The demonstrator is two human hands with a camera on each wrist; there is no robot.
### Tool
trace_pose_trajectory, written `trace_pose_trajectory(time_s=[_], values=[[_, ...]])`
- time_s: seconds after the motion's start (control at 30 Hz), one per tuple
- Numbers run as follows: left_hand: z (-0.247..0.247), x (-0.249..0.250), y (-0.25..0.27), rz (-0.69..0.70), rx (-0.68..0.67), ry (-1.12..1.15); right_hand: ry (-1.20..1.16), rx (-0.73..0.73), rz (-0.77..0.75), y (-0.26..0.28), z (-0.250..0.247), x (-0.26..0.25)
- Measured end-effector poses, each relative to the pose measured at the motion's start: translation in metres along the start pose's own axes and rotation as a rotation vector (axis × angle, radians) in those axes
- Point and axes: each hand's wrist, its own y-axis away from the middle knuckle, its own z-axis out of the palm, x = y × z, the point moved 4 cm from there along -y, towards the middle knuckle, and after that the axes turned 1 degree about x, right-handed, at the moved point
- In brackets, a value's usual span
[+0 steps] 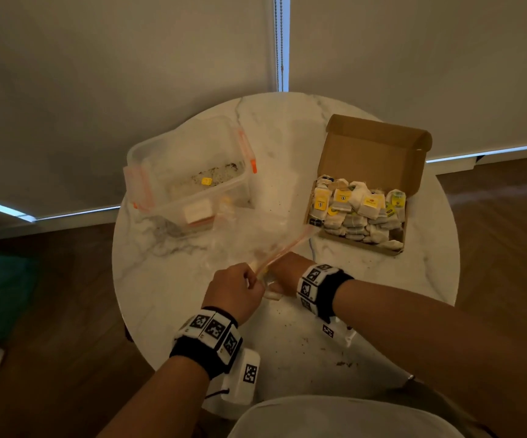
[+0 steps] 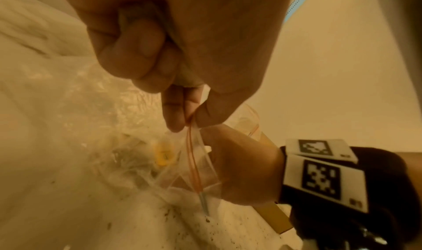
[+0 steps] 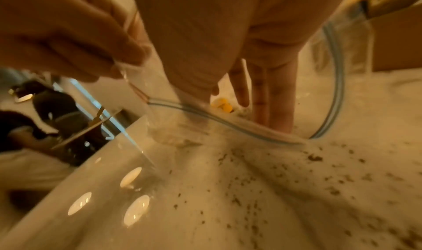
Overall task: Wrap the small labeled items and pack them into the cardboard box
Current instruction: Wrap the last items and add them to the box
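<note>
Round white marble worktop [image 1: 167, 295], dark crumbs scattered over its near part. Far left on it, clear plastic container [image 1: 189, 172] with orange clips, open, crumbs and one yellow tag on its floor. Far right, open cardboard box [image 1: 372, 159], lid flap standing up at the back, lower part packed tight with small labeled items [image 1: 355, 210]: pale wrapped sachets with yellow tags. Between container and box, nearer the person, a clear zip bag [image 1: 255, 238] with an orange-red seal strip lies crumpled on the worktop, mouth toward the hands. Left hand [image 1: 235, 292] pinches the bag's rim at the seal strip between thumb and fingertips, lifting that edge; other fingers curled. Right hand [image 1: 287, 273] reaches into the bag mouth, fingers [image 3: 271, 98] straight and pointing down toward the worktop inside the plastic, holding nothing that I can make out. One yellow-tagged item [image 3: 222, 105] sits inside the bag just beside those fingertips, also seen through the plastic in the left wrist view [image 2: 163, 153]. Both wrists wear black bands with square printed markers.
</note>
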Motion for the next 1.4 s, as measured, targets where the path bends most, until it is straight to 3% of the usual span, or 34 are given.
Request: trace_pose_trajectory(time_s=[0.2,0.4,0.5,0.93,1.17,1.3,1.4], values=[[0.000,-0.012,0.003,-0.038,0.037,0.036,0.102,0.022,-0.035,-0.020,0.002,-0.019],[0.000,-0.012,0.001,-0.013,0.041,0.039,0.061,-0.044,0.091,-0.022,0.010,-0.011],[0.001,-0.014,-0.001,-0.035,0.050,0.055,-0.070,0.099,0.090,-0.021,0.009,-0.007],[-0.005,-0.013,-0.017,-0.152,0.117,0.092,-0.227,0.339,-0.029,0.001,-0.002,0.020],[0.000,-0.004,-0.027,-0.204,0.104,0.122,-0.278,0.506,-0.092,0.047,-0.033,0.027],[0.002,0.001,-0.031,-0.192,0.103,0.160,-0.343,0.554,-0.088,0.082,-0.046,0.045],[0.004,0.011,-0.028,-0.088,0.026,0.197,-0.446,0.608,-0.088,0.108,-0.056,0.059]])
